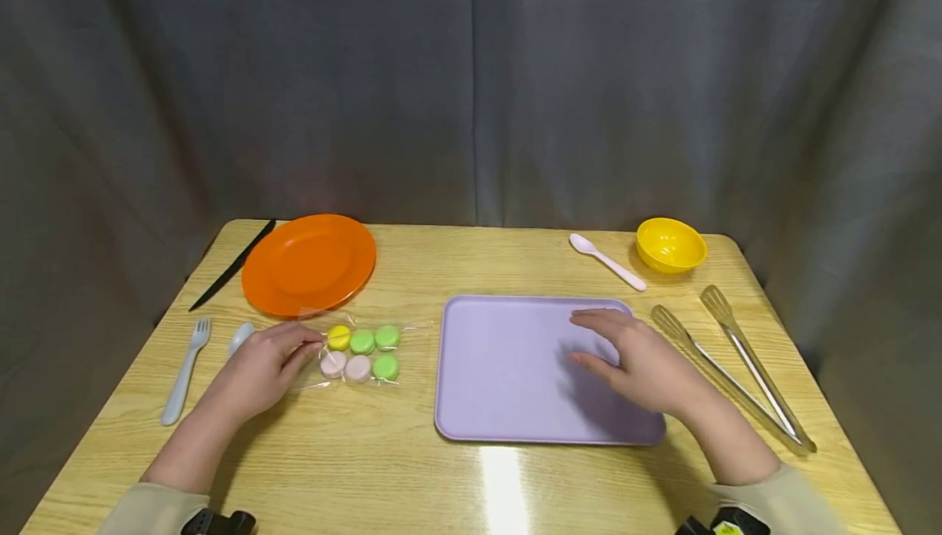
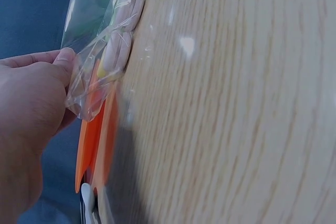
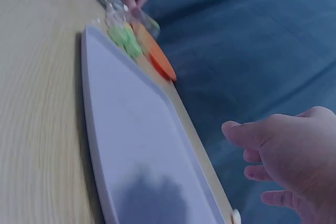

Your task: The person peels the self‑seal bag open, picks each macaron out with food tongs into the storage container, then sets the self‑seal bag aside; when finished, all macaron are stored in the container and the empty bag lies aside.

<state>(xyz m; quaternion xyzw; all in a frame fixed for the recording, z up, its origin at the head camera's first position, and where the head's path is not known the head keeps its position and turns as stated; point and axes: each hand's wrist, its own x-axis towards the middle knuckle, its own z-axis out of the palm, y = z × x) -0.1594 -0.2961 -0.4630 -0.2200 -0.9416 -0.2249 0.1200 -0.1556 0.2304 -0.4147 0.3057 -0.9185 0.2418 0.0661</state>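
At the lower left of the head view we see the left hand (image 1: 259, 371) pinching the left edge of a clear bag of macarons (image 1: 358, 352), which lies flat on the wooden desk (image 1: 383, 461) just left of the frame's centre. The left wrist view shows the thumb and fingers (image 2: 62, 61) grasping the crinkled plastic at the bag's end. Inside the bag we count six macarons in two rows: yellow and two green behind, two pink and one green in front. The right hand (image 1: 639, 363) hovers over the right part of a lilac tray (image 1: 508, 371), fingers spread and relaxed, holding nothing; its shadow falls on the tray surface, and in the right wrist view we see it apart from the tray. The tray sits just right of the bag, with a narrow gap between them. Towards the upper left of the desk lies an orange plate (image 1: 309, 263), with a black knife (image 1: 231, 266) beside its left rim. A pale fork (image 1: 186, 371) and a spoon (image 1: 239, 338) lie left of the left hand. At the upper right stand a yellow bowl (image 1: 670, 245) and a pink spoon (image 1: 607, 261), and metal tongs (image 1: 736, 371) lie right of the tray.
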